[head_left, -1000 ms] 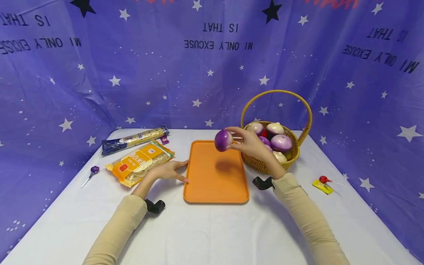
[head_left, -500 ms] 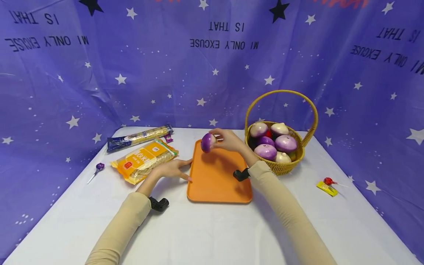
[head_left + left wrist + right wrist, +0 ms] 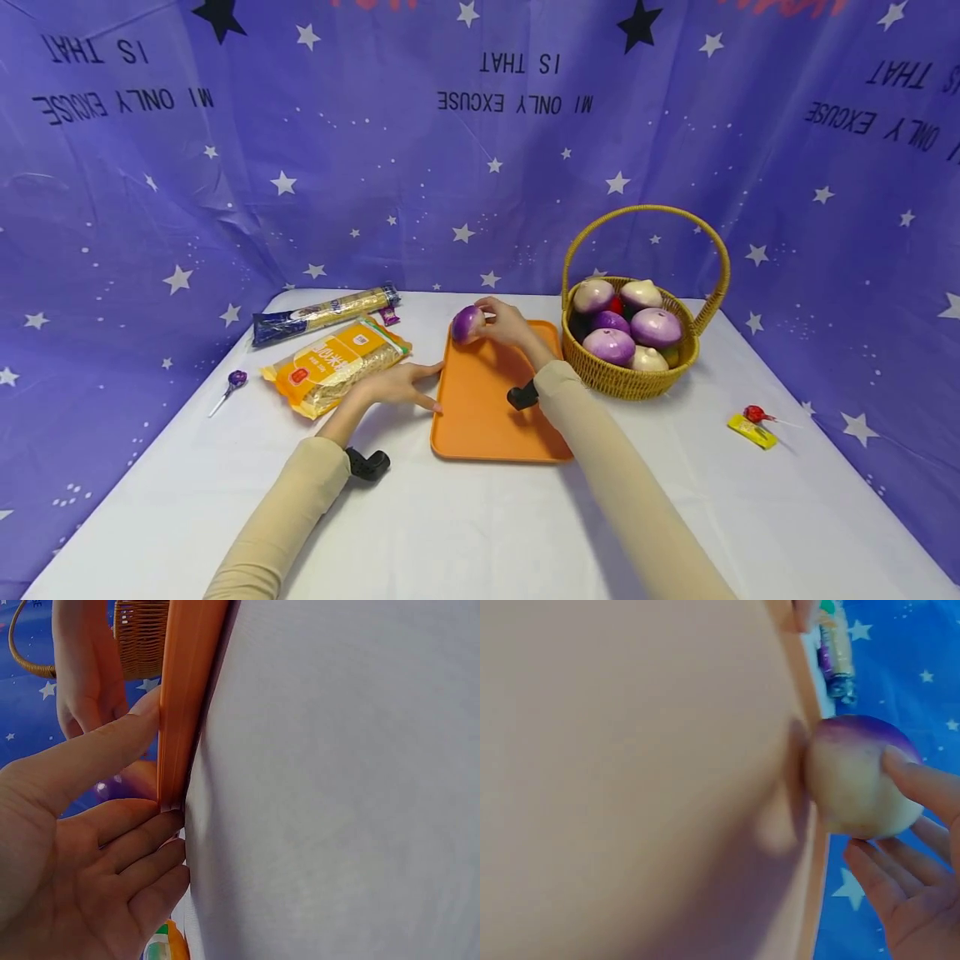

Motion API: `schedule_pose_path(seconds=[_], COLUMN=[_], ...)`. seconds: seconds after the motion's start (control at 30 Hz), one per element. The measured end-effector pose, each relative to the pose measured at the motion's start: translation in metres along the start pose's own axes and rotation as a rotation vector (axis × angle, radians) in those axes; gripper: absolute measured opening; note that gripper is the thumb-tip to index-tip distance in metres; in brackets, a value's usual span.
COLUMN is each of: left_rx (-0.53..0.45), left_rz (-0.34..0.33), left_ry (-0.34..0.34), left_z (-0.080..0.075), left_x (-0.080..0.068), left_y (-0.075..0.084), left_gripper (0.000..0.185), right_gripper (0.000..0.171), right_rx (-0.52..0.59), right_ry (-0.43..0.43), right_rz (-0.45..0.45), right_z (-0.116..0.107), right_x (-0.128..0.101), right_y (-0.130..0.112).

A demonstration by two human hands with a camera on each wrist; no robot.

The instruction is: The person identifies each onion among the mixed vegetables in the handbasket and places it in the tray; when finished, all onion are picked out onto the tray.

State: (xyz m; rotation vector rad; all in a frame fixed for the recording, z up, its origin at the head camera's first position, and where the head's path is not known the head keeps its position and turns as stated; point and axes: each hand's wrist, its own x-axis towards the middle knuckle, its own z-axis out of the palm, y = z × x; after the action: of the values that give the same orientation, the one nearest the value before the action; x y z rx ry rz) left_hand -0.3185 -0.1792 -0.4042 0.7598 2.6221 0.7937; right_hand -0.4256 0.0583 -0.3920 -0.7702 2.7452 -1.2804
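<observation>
Here the right hand (image 3: 504, 323) grips a purple onion (image 3: 468, 323), its fingers (image 3: 922, 784) curled over the top, the onion touching the far left corner of the orange tray (image 3: 480, 417). The left hand (image 3: 393, 386) lies flat with straight fingers (image 3: 135, 836) against the tray's left rim (image 3: 184, 690). Beyond its fingertips lies a noodle pack (image 3: 337, 364); the basket (image 3: 637, 379) stands behind the right wrist

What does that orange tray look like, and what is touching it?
The orange tray is a flat rectangle with rounded corners and a low raised rim, plain and smooth like plastic. It lies flat on the white table. The left hand touches its left edge with straight fingers. The right hand holds a purple-and-white onion at its far left corner.
</observation>
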Motion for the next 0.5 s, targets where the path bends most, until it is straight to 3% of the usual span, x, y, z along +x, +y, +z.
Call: schedule_pose_path(seconds=[0.1, 0.27, 0.5], left_rx=[-0.003, -0.006, -0.007], left_rz=[0.000, -0.005, -0.002], left_ry=[0.001, 0.005, 0.005], left_z=[0.001, 0.003, 0.001], left_x=[0.001, 0.001, 0.000], left_y=[0.000, 0.000, 0.000], left_gripper=[0.089, 0.088, 0.089], right_gripper=[0.060, 0.071, 0.069], right_rx=[-0.025, -0.167, -0.210], right_ry=[0.023, -0.001, -0.003], right_rz=[-0.001, 0.011, -0.073], right_z=[0.004, 0.002, -0.013], right_x=[0.001, -0.003, -0.014], right_y=[0.006, 0.012, 0.007])
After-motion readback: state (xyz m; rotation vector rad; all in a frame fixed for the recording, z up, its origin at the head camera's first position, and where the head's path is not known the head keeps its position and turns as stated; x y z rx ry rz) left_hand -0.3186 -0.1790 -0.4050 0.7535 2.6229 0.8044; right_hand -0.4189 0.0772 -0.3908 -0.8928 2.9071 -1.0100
